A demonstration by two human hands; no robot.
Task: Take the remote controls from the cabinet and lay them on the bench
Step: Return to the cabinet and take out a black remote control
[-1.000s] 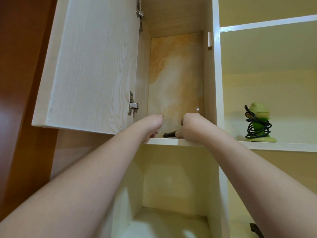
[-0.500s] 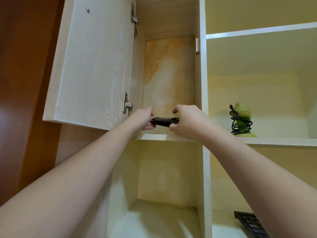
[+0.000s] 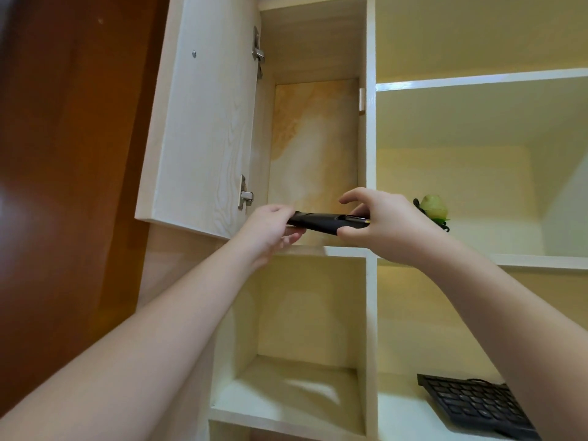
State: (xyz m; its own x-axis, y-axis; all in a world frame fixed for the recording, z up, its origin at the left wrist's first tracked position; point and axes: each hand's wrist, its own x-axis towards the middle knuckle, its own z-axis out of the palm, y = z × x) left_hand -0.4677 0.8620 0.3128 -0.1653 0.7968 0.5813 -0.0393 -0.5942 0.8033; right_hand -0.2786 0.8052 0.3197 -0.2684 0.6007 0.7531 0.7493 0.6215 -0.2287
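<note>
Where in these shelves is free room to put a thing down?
The lower cubby floor, under the hands, looks bare. The right shelf is bare beyond the green object. Bottom right is crowded by the keyboard, free only to its left.

Scene is lit warm and fairly bright, w/ a yellowish cast over the shelves. Light seems to be thrown from approx 5 o'clock; a bright patch w/ soft shadow is seen on the lower shelf floor at 6 o'clock. A dull glare is shown on the brown panel at 9 o'clock. Wide-angle distortion is marked: straight edges are bent, forearms stretched at 7 and 4 o'clock. Slight softness is noted throughout; top left corner is blurred and darkened.
</note>
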